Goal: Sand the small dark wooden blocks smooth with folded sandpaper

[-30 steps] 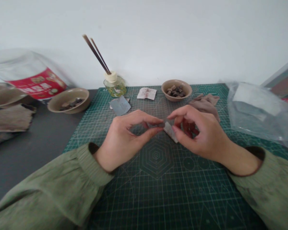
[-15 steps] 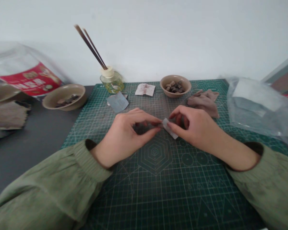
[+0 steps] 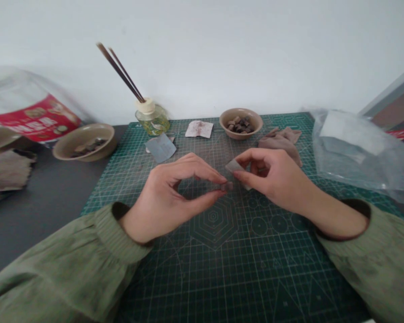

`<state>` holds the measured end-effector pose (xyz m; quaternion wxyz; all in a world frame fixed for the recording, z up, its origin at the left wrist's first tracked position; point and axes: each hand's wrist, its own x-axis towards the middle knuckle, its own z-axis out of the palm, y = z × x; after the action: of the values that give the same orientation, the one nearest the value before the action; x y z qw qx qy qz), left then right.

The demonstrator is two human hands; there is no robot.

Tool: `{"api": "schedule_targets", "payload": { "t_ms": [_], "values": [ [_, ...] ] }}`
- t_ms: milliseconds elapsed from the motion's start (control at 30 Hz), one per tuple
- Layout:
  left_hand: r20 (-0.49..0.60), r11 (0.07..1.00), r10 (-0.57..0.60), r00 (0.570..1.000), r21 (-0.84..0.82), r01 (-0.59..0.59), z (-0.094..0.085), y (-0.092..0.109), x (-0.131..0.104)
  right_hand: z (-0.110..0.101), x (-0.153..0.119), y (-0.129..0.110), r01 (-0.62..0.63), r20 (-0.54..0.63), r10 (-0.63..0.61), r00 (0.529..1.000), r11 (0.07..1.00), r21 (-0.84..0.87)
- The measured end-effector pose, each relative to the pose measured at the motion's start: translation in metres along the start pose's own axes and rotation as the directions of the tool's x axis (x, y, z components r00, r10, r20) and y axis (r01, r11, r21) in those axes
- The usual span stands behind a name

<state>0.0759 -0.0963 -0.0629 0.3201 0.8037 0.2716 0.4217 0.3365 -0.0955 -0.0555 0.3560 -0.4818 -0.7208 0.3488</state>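
Between the thumb and fingertips of my left hand is a small brownish block. Just to its right, my right hand pinches a folded piece of grey paper. The paper and the block are close together but a small gap shows between them. Both hands are above the green cutting mat. Behind them stands a tan bowl with several small brown blocks, and a crumpled brown cloth lies behind my right hand.
A reed diffuser, a grey sheet and a stained white paper are at the back. Another bowl and a red-labelled bag are at the left. A clear plastic bag lies at the right.
My left hand has moved slightly down and left, and the small block now shows apart from the grey paper. The paper in my right hand is tilted differently. The view has shifted a little.
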Motion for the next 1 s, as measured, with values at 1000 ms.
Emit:
{"api": "schedule_targets", "payload": {
  "t_ms": [1000],
  "values": [
    [0.044,0.927,-0.243,0.969,0.304,0.219,0.008,-0.008,0.000,0.019,-0.004,-0.001,-0.093,0.107,0.097,0.989,0.995,-0.045]
  ]
}}
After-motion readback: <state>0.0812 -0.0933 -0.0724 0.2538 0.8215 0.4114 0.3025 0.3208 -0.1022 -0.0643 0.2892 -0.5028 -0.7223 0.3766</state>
